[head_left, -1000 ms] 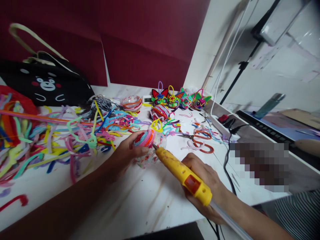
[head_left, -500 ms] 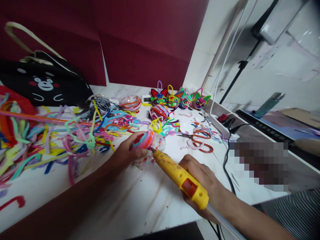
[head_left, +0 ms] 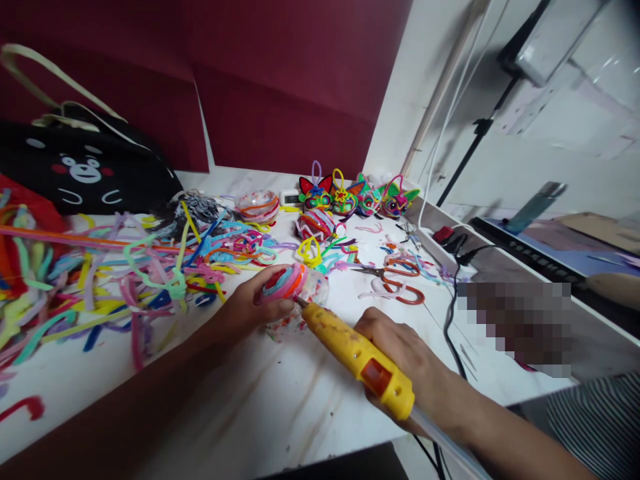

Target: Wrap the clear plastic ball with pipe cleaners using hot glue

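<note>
The left hand (head_left: pixel 245 308) is closed on a ball (head_left: pixel 299 285), a clear shell partly wound with pink, orange and blue strands. The thumb presses its near side and the other fingers curl over the top and far side, so only the right half of the ball shows. The ball sits low over the table (head_left: pixel 280 407), near its middle; whether it touches the top I cannot tell. The right hand (head_left: pixel 400 347) is wrapped firmly round the body of a yellow glue gun (head_left: pixel 357 357), with the fingers under it and the thumb along the near side. Its orange switch faces up, just behind the knuckles. The gun's long axis runs on a slant from lower right, at the table's front edge, up and to the left. Its nozzle (head_left: pixel 301 301) points at the ball and touches it on the near right side, just beside the left thumb. A clear glue stick (head_left: pixel 443 437) juts from the gun's rear toward the lower right. Behind the left hand a loose heap of pipe cleaners (head_left: pixel 150 267) covers the left of the table. Red-handled scissors (head_left: pixel 395 273) lie beyond the right hand, and a black cable (head_left: pixel 453 313) runs down past them. A row of cat heads (head_left: pixel 345 199) stands at the back wall, with a black bag (head_left: pixel 85 173) at the far left.
</note>
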Demonstrator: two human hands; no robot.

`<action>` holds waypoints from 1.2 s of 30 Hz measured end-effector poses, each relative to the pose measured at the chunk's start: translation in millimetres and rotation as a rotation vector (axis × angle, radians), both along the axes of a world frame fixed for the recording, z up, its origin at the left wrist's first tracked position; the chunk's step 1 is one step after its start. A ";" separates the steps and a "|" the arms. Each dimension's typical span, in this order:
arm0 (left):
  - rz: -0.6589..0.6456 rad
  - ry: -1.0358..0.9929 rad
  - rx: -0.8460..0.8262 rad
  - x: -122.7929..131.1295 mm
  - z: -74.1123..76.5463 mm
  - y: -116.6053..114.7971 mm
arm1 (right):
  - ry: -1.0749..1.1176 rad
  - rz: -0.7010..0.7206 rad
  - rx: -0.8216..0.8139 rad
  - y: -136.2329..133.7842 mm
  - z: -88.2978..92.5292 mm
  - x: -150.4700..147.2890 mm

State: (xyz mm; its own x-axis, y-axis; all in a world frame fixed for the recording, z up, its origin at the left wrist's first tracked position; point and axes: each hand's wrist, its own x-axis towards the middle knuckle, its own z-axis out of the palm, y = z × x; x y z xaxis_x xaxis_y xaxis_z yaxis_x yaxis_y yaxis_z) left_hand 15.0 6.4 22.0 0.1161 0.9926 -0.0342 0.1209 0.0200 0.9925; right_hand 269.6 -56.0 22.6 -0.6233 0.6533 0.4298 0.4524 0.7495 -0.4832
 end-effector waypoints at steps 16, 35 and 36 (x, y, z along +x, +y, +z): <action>0.002 -0.022 -0.047 -2.5 5.3 -1.0 | -0.100 -0.053 0.188 -1.5 11.8 -2.5; 0.003 -0.045 -0.027 -6.8 4.5 2.7 | 0.021 -0.180 0.091 -7.8 9.0 5.1; 0.018 -0.042 -0.017 -8.9 3.9 5.0 | 0.021 -0.188 0.065 -9.3 10.2 7.1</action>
State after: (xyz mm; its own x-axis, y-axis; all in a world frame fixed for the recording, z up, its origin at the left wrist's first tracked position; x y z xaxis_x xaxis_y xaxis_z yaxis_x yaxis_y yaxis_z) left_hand 6.1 11.4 25.8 0.0996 0.9940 -0.0461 0.0787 0.0384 0.9962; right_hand 276.7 -65.3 32.8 -0.4839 0.7275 0.4864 0.5777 0.6831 -0.4469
